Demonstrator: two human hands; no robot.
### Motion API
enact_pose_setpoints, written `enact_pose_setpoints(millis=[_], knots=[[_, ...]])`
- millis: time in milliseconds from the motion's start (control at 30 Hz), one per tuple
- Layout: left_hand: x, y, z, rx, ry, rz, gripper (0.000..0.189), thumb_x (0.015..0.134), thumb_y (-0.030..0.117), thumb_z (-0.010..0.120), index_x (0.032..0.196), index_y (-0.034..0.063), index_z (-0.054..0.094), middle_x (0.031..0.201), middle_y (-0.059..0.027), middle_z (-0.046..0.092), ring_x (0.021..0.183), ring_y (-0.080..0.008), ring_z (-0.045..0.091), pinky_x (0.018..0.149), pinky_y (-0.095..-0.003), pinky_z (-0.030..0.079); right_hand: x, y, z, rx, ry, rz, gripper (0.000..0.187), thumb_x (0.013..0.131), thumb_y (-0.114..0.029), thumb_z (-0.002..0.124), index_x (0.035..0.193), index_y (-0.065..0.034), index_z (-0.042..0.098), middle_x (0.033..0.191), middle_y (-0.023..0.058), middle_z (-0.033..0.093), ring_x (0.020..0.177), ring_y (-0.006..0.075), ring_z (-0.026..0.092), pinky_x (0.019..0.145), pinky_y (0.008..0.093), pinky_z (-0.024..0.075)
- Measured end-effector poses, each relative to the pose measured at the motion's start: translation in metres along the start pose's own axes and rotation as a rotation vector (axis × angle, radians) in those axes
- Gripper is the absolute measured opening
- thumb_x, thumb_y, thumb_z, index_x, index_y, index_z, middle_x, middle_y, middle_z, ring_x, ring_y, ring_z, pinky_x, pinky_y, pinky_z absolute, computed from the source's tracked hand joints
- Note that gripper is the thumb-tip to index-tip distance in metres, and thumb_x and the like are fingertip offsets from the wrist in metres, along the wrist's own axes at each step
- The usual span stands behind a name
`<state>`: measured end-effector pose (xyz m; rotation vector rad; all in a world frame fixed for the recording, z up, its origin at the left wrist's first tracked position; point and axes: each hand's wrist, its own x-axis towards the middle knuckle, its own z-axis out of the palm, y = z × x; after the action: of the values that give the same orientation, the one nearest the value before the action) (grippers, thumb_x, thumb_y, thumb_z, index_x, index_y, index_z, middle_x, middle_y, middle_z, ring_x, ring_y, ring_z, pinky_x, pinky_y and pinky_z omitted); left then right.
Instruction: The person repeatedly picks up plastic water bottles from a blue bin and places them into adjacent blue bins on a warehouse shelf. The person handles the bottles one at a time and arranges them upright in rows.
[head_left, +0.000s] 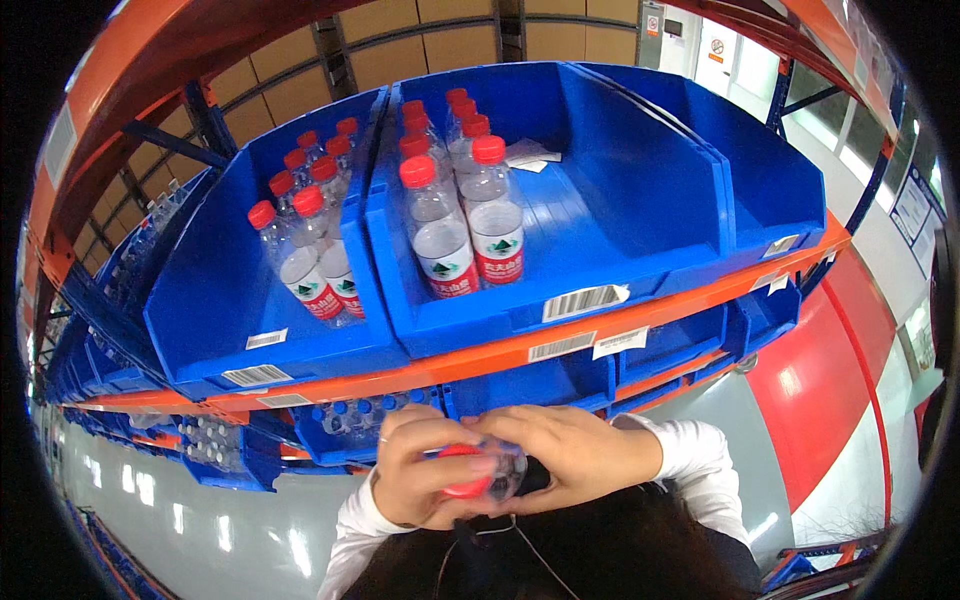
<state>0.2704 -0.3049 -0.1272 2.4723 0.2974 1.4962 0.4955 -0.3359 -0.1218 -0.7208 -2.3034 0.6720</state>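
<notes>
Close to my chest, both hands are around one clear plastic water bottle (508, 472) with a red cap (466, 472). My left hand (427, 469) has its fingers wrapped over the cap end. My right hand (574, 454) grips the bottle's body from the other side, and most of the body is hidden behind the fingers. Beyond my hands, a blue plastic bin (637, 259) holds two rows of red-capped bottles (496, 232) along its left side. To its left, another blue bin (202, 330) contains two rows of similar bottles (307, 277).
An orange rack beam (480, 367) with barcode labels runs below the bins. Crumpled paper (532, 156) lies in the middle bin. Lower down, a bin (337, 450) holds blue-capped bottles. A blue upright (112, 322) stands at left, and cardboard boxes (457, 45) line the back.
</notes>
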Motion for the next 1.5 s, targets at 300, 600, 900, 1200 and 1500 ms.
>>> enact_pose_setpoints(millis=[300,600,900,1200,1500], knots=[[0.034,-0.030,0.060,0.538,0.258,-0.214,0.045,0.085,0.018,0.062,0.128,0.0041,0.058,0.124,-0.0164,0.061,0.112,-0.0347,0.058,0.100,-0.0440,0.040,-0.044,-0.007,-0.134,0.027,0.407,-0.023,0.092,0.066,-0.029,0.090,0.139,-0.0029,0.040,0.125,0.0179,0.059,0.118,0.0304,0.060,0.097,0.0452,0.0510],[0.020,-0.071,0.090,0.948,0.178,-0.280,0.039,0.089,0.026,0.062,0.121,0.0030,0.061,0.121,-0.0154,0.058,0.118,-0.0340,0.053,0.105,-0.0490,0.034,0.106,0.084,-0.262,-0.188,0.511,-0.008,0.070,0.074,-0.023,0.082,0.130,0.0008,0.047,0.115,0.0181,0.063,0.105,0.0268,0.063,0.089,0.0372,0.0529],[0.014,-0.077,0.093,0.974,0.181,-0.276,0.045,0.085,0.028,0.068,0.122,0.0042,0.060,0.122,-0.0150,0.058,0.120,-0.0327,0.051,0.106,-0.0493,0.033,0.202,0.250,-0.272,-0.280,0.238,0.420,0.090,0.059,-0.030,0.086,0.133,0.0039,0.049,0.124,0.0242,0.062,0.110,0.0357,0.064,0.088,0.0444,0.0551],[0.013,-0.082,0.098,1.001,0.191,-0.265,0.044,0.089,0.033,0.061,0.122,0.0032,0.058,0.123,-0.0159,0.056,0.122,-0.0343,0.048,0.107,-0.0502,0.030,0.205,0.275,-0.253,-0.210,0.098,0.524,0.093,0.064,-0.020,0.088,0.141,0.0000,0.041,0.135,0.0216,0.055,0.121,0.0379,0.057,0.091,0.0489,0.0532],[0.007,-0.085,0.098,1.023,0.197,-0.261,0.043,0.093,0.034,0.056,0.121,0.0027,0.057,0.126,-0.0160,0.053,0.123,-0.0344,0.046,0.107,-0.0499,0.029,0.202,0.253,-0.256,-0.098,0.083,0.587,0.090,0.071,-0.014,0.085,0.146,-0.0047,0.035,0.138,0.0205,0.051,0.124,0.0368,0.054,0.091,0.0451,0.0549]])
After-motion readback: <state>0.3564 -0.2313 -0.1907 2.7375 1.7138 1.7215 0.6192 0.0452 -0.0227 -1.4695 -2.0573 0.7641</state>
